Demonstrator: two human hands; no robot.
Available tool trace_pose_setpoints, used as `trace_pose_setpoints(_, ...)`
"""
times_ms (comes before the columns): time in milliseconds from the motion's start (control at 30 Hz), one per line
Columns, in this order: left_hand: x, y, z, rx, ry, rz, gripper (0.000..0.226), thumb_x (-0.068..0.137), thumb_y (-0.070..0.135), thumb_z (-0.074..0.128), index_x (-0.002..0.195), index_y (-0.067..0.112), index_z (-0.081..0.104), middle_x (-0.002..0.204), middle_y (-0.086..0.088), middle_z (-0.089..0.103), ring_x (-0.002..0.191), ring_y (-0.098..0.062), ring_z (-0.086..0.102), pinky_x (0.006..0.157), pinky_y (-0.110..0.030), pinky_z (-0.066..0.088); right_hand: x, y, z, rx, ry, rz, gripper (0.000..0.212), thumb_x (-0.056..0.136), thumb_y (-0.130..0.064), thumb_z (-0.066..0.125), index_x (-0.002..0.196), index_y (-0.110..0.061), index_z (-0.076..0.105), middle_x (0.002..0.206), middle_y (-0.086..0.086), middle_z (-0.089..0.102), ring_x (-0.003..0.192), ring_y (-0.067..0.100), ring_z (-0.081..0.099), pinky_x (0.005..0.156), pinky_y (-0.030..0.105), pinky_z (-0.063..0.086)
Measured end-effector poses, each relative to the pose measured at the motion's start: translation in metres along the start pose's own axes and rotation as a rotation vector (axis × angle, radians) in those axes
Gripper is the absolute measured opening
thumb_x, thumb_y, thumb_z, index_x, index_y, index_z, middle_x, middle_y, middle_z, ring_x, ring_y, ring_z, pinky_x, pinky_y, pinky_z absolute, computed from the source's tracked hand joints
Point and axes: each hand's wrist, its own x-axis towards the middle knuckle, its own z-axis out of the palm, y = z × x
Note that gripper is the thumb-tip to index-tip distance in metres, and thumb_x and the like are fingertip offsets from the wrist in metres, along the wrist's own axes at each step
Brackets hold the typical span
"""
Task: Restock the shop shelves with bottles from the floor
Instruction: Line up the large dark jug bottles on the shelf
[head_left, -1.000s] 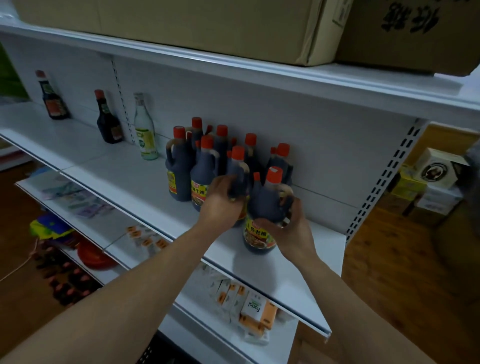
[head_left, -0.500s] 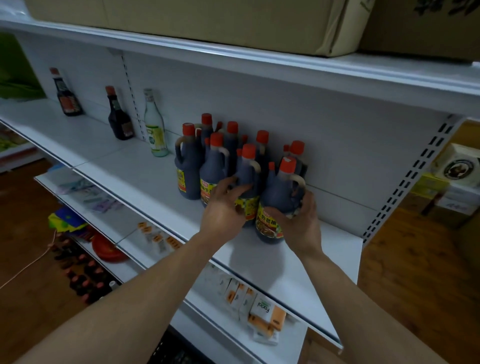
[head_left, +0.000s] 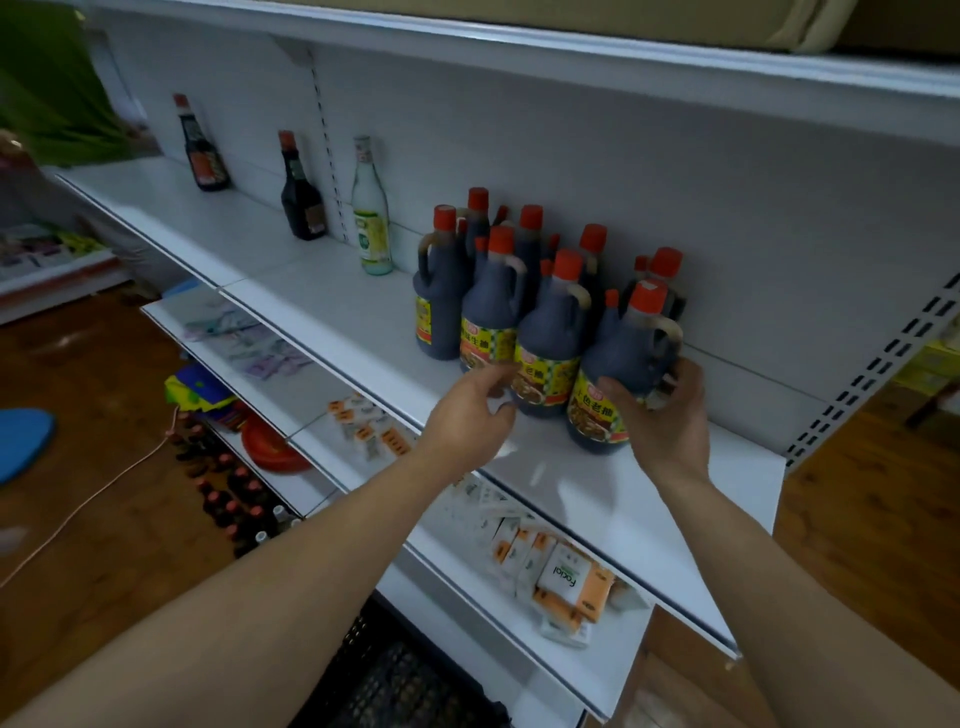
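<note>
On the shelf (head_left: 311, 291), right grip (head_left: 665, 410) clasps 老抽-labelled bottle (head_left: 618, 358); left grip (head_left: 467, 415) loosely curled, empty.

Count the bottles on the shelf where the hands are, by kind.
Handled jugs: 8
Slim dark bottles: 2
Clear bottle: 1
Total: 11
Small red tops between the jugs are left out, as what they belong to is hidden.

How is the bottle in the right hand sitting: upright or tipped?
Upright: the bottle stands on its base on the shelf, right hand holding it.
</note>
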Motion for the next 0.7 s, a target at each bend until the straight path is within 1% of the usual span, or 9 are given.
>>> trace_pose_setpoints(67,-0.015,-0.014,-0.021,-0.037,-0.011,-0.080,0.041,0.091,0.016,0.053,0.131,0.025,0.055,0.122,0.006,0.062,0.105,-0.012,0.059,0.090,-0.030,0.050,-0.015,-0.005,0.000,-0.002,0.068,-0.003,0.055,0.080,-0.030,0.077,0.124,-0.011,0.049,0.112,-0.002,0.055,0.097,0.014,0.054,0.072,0.019,0.040)
trace_pose_setpoints(133,-0.029,-0.033,-0.046,-0.053,-0.013,-0.144,0.038,0.093,0.020,0.054,0.130,0.027,0.055,0.121,0.007,0.063,0.102,-0.011,0.060,0.087,-0.034,0.053,-0.036,-0.010,0.004,0.015,0.166,0.049,0.050,0.084,-0.034,0.072,0.124,-0.013,0.050,0.118,0.003,0.057,0.102,0.020,0.057,0.076,0.024,0.040)
trace_pose_setpoints(200,-0.045,-0.055,-0.075,-0.029,-0.042,-0.194,0.037,0.094,0.024,0.053,0.131,0.027,0.054,0.122,0.007,0.062,0.102,-0.012,0.061,0.086,-0.036,0.054,-0.061,-0.021,0.019,0.014,0.193,0.136,0.039,0.088,-0.038,0.066,0.119,-0.018,0.052,0.115,0.002,0.058,0.098,0.020,0.057,0.079,0.028,0.038)
trace_pose_setpoints(300,-0.082,-0.095,-0.121,0.030,-0.085,-0.263,0.038,0.095,0.028,0.053,0.132,0.025,0.053,0.118,0.006,0.062,0.104,-0.015,0.059,0.087,-0.030,0.049,-0.106,-0.046,0.066,-0.040,0.021,0.137,0.027,0.093,-0.038,0.058,0.112,-0.020,0.055,0.104,-0.003,0.057,0.096,0.020,0.055,0.081,0.031,0.038)
trace_pose_setpoints(467,-0.160,-0.183,-0.194,0.047,-0.116,-0.520,0.038,0.093,0.032,0.054,0.130,0.025,0.055,0.116,0.004,0.063,0.102,-0.019,0.062,0.091,-0.035,0.052,-0.192,-0.098,0.185,-0.053,-0.323,0.101,0.022,0.093,-0.035,0.059,0.109,-0.020,0.056,0.102,0.000,0.061,0.094,0.018,0.058,0.079,0.028,0.042)
trace_pose_setpoints(533,-0.193,-0.212,-0.224,0.035,-0.158,-0.597,0.040,0.092,0.030,0.055,0.132,0.023,0.054,0.114,0.002,0.065,0.095,-0.015,0.063,0.083,-0.028,0.053,-0.226,-0.115,0.230,-0.071,-0.423,0.119,0.028,0.093,-0.035,0.060,0.114,-0.016,0.059,0.104,0.000,0.062,0.094,0.017,0.058,0.082,0.029,0.044)
trace_pose_setpoints(600,-0.224,-0.237,-0.254,0.041,-0.168,-0.646,0.038,0.093,0.026,0.055,0.131,0.018,0.055,0.118,0.000,0.064,0.091,-0.012,0.059,0.068,-0.018,0.047,-0.258,-0.127,0.267,-0.094,-0.504,0.128,0.032,0.092,-0.036,0.061,0.117,-0.015,0.060,0.109,0.000,0.062,0.097,0.016,0.058,0.085,0.029,0.045)
trace_pose_setpoints(633,-0.238,-0.249,-0.269,0.056,-0.161,-0.670,0.037,0.093,0.026,0.056,0.129,0.018,0.057,0.122,0.000,0.063,0.095,-0.013,0.059,0.070,-0.018,0.045,-0.270,-0.130,0.284,-0.102,-0.547,0.135,0.032,0.091,-0.036,0.061,0.117,-0.016,0.060,0.112,0.000,0.063,0.101,0.018,0.059,0.087,0.031,0.046)
trace_pose_setpoints(700,-0.258,-0.276,-0.293,0.095,-0.141,-0.731,0.037,0.092,0.031,0.058,0.127,0.021,0.059,0.127,0.000,0.061,0.107,-0.017,0.059,0.086,-0.025,0.048,-0.289,-0.139,0.311,-0.134,-0.623,0.149,0.032,0.091,-0.037,0.061,0.116,-0.017,0.060,0.116,0.000,0.064,0.106,0.022,0.060,0.092,0.035,0.048)
